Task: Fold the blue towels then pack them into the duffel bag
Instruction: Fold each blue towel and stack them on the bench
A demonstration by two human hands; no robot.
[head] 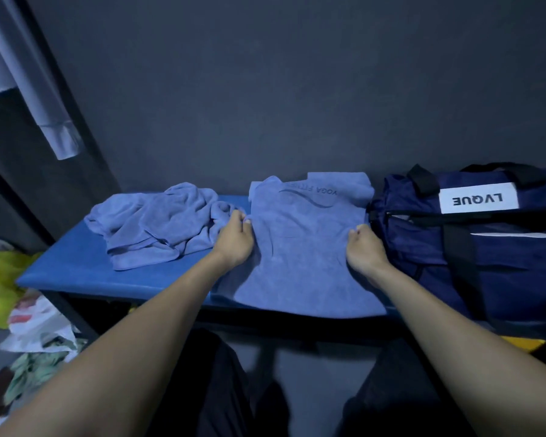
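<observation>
A blue towel [306, 247] printed with "YOGA" lies flat on the blue bench [70, 272], its near edge overhanging; the left hand [235, 239] pinches its left edge, the right hand [364, 250] its right edge; crumpled towels [158, 222] lie left; the navy duffel bag [473, 247] stands right.

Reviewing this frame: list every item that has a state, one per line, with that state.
Flat towel: spread on the bench, partly folded, printed side up, gripped at both side edges.
Crumpled towel: unfolded, bunched on the bench.
Duffel bag: on the bench, no towel seen inside.
Left hand: pinching the flat towel's left edge.
Right hand: pinching its right edge.
</observation>
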